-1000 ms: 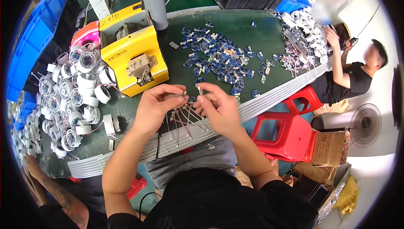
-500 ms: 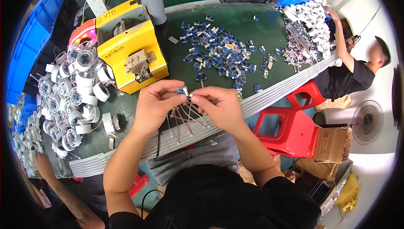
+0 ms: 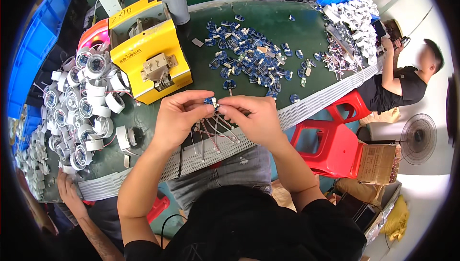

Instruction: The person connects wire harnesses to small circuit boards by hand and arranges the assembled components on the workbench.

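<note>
Over the near edge of the green table, my left hand [image 3: 178, 117] pinches a small blue circuit board [image 3: 209, 101] between thumb and fingers. My right hand [image 3: 256, 118] is closed at the board's right side, its thumb and forefinger pressed on a small wire plug that the fingertips mostly hide. Thin white and dark wires [image 3: 216, 136] spread below both hands, across the perforated grey edge strip [image 3: 196, 165]. Just beyond my fingertips lies another blue board [image 3: 229, 84] with a wire on it. A large heap of blue boards [image 3: 249, 52] lies farther back.
A yellow machine [image 3: 148, 55] stands left of the heap, beside piled white round housings [image 3: 79, 103]. Wire bundles [image 3: 341, 52] and white parts [image 3: 357, 14] lie far right. Red stools [image 3: 326, 148] stand right. A co-worker [image 3: 400, 81] sits right; another person's arm [image 3: 79, 208] reaches in left.
My hands stay together at the board, with only slight shifts of the fingers. The co-worker at right has lowered an arm from the white parts. The other person's hand at left has moved rightward.
</note>
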Tool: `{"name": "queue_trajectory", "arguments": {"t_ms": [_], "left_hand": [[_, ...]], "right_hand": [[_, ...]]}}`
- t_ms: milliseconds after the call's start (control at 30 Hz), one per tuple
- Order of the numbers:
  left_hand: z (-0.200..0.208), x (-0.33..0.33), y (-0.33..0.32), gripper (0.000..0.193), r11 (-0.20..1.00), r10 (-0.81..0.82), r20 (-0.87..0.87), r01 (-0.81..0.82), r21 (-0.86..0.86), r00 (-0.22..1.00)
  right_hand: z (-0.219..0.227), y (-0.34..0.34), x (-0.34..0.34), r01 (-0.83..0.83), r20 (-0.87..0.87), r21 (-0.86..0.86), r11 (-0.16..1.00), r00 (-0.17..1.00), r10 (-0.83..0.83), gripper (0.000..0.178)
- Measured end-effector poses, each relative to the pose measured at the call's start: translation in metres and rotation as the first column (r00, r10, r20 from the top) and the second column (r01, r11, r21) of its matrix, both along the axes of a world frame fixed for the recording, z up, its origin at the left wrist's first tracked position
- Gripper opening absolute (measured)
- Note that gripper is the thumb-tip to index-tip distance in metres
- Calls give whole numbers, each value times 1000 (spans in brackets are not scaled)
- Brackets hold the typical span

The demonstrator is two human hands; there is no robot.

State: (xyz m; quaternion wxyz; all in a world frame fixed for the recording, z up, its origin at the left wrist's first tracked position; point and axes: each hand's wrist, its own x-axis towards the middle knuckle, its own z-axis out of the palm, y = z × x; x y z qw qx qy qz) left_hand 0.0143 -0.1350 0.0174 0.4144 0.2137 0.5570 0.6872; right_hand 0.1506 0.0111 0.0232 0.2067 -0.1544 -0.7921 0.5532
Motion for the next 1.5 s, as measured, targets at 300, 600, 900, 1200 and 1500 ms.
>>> {"name": "queue_trajectory", "arguments": {"t_ms": [300,600,900,1200,1500], "left_hand": [[-1,-1,1,25,999,4,-71,-8,-52,997],[-1,4,-1,24,998,-21,-173,11,-60,985],[3,5,1,23,998,-22,-256,5,-67,966],[-1,7,0,21,996,15,-432,-53,-75,902],[1,23,-2,21,998,57,-687,-12,69,725]], "right_hand": [[0,-2,-2,22,-36,12,1000,999,-22,10],[2,0,1,-18,27,78,997,1000,16,8],[9,2,3,-19,48,109,994,999,14,8],[1,9,3,-17,-102,311,950,994,51,10],[-5,32,10,-201,-269,418,886,904,332,10]]}}
